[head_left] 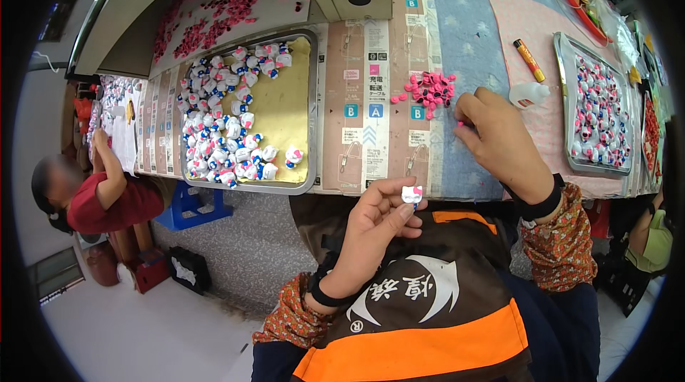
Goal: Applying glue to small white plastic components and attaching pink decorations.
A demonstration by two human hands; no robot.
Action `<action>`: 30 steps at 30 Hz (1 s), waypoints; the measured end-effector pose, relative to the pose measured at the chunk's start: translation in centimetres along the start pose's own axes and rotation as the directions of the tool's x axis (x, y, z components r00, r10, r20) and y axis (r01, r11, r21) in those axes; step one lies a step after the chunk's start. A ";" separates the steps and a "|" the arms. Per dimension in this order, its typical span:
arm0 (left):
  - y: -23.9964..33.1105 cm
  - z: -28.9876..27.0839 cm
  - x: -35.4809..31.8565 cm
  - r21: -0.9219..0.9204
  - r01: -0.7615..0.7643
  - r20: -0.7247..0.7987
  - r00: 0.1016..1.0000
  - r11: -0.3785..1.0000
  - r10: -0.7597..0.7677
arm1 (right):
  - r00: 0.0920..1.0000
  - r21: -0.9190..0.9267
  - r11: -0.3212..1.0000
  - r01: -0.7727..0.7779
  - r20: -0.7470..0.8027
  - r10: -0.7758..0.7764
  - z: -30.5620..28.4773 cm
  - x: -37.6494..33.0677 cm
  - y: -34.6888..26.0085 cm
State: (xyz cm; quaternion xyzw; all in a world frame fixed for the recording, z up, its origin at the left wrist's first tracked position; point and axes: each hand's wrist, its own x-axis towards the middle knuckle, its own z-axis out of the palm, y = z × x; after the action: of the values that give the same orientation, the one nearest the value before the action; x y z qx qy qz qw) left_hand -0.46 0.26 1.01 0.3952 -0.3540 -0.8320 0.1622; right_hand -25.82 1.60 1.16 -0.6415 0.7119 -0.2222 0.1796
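Between the thumb and fingers of my left hand (374, 216), near the table's front edge, is a small white cat-like figurine (412, 195) with a pink bow and some blue below. My right hand (496, 128) reaches over the table, its thumb and index finger pinched on a tiny pink piece (461, 123). Just left of those fingers lies a loose pile of pink pieces (434, 88) with dark spots. To the left, a metal tray lined with yellow (282, 118) carries many similar white, blue and pink figurines (227, 82).
Right of my right hand lie a white squeeze bottle (529, 94) and a yellow-orange tube (529, 61). Another metal tray (599, 166) of figurines stands at the far right. A machine housing (357, 7) with a green light covers scattered pink pieces (207, 18). A co-worker (118, 193) sits left.
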 end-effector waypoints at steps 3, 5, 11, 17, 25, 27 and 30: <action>0.0 0.1 0.0 -0.013 0.005 -0.001 1.000 1.000 -0.005 | 0.999 -0.027 1.000 0.013 -0.048 -0.014 0.4 -0.3 -0.1; -0.1 0.0 0.0 -0.053 0.001 0.000 1.000 0.999 -0.001 | 0.998 -0.016 1.000 0.016 -0.061 -0.017 0.3 -0.6 -0.4; -0.6 0.3 -0.2 -0.107 -0.080 -0.010 0.997 0.991 0.080 | 0.948 0.752 0.582 -0.311 0.205 0.242 -1.8 -3.8 -3.8; -1.0 1.1 -0.1 -0.090 -0.141 0.020 0.989 0.986 0.143 | 0.935 0.922 0.185 -0.341 0.312 0.170 -0.3 -6.8 -5.6; -1.3 1.9 -0.5 0.020 -0.214 0.030 0.976 0.977 0.214 | 0.931 0.924 0.151 -0.352 0.328 0.161 0.7 -8.0 -5.5; -1.4 2.1 -0.5 0.031 -0.222 0.041 0.975 0.975 0.220 | 0.947 0.923 0.232 -0.307 0.272 0.172 1.0 -8.2 -5.4; -1.3 2.4 -0.6 0.054 -0.225 0.016 0.974 0.973 0.225 | 0.962 0.904 0.350 -0.244 0.181 0.203 1.3 -8.4 -5.4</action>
State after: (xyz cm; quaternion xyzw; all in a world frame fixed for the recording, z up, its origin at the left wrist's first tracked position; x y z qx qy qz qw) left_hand -1.95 2.62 1.40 0.3530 -0.4203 -0.7999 0.2425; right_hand -19.63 9.42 2.79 -0.3347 0.5459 -0.5402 0.5460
